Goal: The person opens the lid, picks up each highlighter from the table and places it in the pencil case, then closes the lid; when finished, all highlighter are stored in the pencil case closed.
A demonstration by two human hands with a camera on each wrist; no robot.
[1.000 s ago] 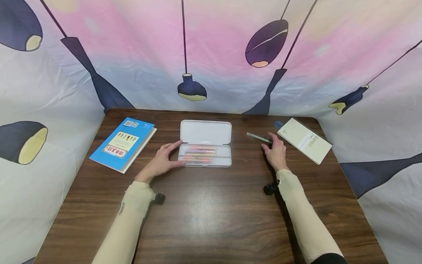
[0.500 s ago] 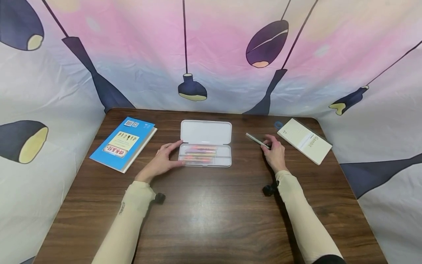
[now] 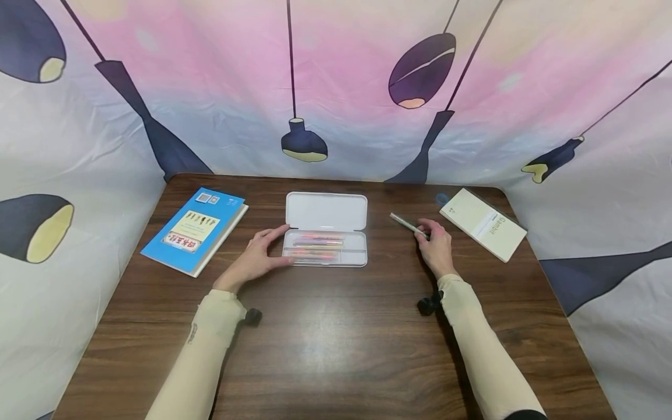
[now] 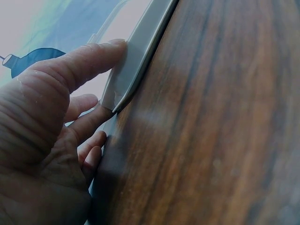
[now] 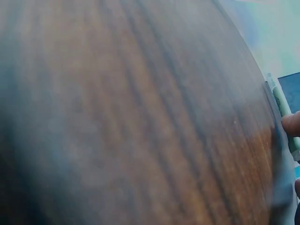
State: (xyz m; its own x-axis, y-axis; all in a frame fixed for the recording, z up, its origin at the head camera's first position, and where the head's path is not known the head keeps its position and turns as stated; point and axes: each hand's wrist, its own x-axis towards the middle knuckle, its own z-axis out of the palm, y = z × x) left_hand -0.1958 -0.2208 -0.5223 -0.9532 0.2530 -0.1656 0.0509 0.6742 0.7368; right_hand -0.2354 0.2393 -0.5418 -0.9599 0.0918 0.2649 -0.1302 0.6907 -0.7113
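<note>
A white pencil case (image 3: 354, 258) lies opened out flat at the table's middle, its lid (image 3: 326, 211) folded back toward the wall. Several colourful pens (image 3: 317, 254) lie in its tray. My left hand (image 3: 251, 261) holds the case by its left end, the thumb (image 4: 101, 55) at the front edge and the other fingers round the corner. To the right, my right hand (image 3: 437, 248) pinches a slim pale-green pen (image 3: 401, 220), which points up and left. In the right wrist view, only the pen (image 5: 280, 99) and some fingertips show at the right edge.
A blue book (image 3: 181, 239) lies at the left of the brown table (image 3: 325, 338). At the right are a cream notepad (image 3: 483, 224) and a small blue ring (image 3: 442, 199). Printed cloth (image 3: 346, 76) hangs behind the table.
My right hand has closed on the pen and shifted slightly left, turning the pen a little steeper. My left hand and the pencil case have stayed in place.
</note>
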